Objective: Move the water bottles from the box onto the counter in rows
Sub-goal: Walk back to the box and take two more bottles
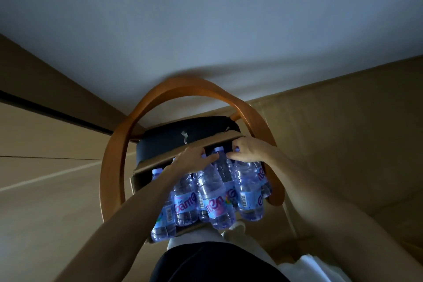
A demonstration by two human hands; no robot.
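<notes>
The left hand [192, 158] curls over the tops of the water bottles [215, 197] with its fingers closed around one bottle's neck, and the right hand [246, 150] grips the capped tops just beside it. The bottles, blue-labelled, stand packed together in an open cardboard box [146, 165]. The box rests on the dark seat of a chair [119, 158] with a curved wooden frame.

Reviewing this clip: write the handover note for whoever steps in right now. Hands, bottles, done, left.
Left hand: closed around bottle tops in the box.
Right hand: gripping bottle tops at the far right side of the box.
Water bottles: all seen ones sit in the box, on a chair.
Done: no bottle seen out of the box; the counter is not in view.
Left: lift the bottles out, set them in rows.
</notes>
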